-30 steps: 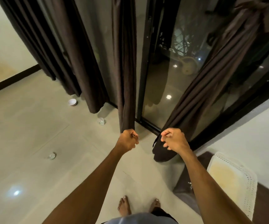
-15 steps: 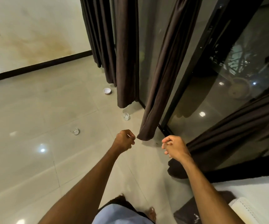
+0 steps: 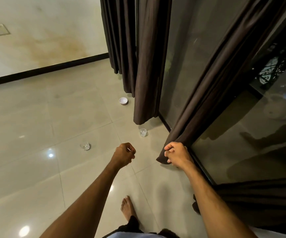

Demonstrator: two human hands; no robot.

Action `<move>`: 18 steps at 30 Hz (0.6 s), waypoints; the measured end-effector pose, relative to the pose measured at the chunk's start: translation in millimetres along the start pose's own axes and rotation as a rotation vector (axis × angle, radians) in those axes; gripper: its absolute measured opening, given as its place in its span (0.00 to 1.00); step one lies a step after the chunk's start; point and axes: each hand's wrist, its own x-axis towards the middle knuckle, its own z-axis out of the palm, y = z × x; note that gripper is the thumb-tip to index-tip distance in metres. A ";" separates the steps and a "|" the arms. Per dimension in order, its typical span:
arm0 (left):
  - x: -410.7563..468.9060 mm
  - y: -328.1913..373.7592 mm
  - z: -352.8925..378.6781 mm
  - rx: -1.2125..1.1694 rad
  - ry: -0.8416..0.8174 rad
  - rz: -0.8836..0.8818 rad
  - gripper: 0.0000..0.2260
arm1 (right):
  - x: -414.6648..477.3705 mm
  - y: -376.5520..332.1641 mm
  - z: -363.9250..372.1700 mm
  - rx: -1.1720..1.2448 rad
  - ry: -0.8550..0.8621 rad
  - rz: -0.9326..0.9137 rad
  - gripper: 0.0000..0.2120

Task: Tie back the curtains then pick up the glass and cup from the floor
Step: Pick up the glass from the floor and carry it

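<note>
- the curtain step is in hand: the right hand grips the bottom corner of the near curtain, fingers curled round the hem, beside the glass door.
- the left hand hangs near it but apart, curled into a fist with nothing clearly in it; a pale sliver on it is too small to tell.
- the middle curtain and far curtain hang loose, untied.
- the next move likely calls for gathering the near curtain's folds with both hands; no tie shows.
- the white cup, a glass and a second glass stand on the floor, apart from both hands, not yet picked up.
</note>
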 end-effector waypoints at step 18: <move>193.4 55.3 -52.4 0.085 0.026 -0.088 0.07 | 208.3 -64.6 26.4 -0.195 -0.166 0.029 0.14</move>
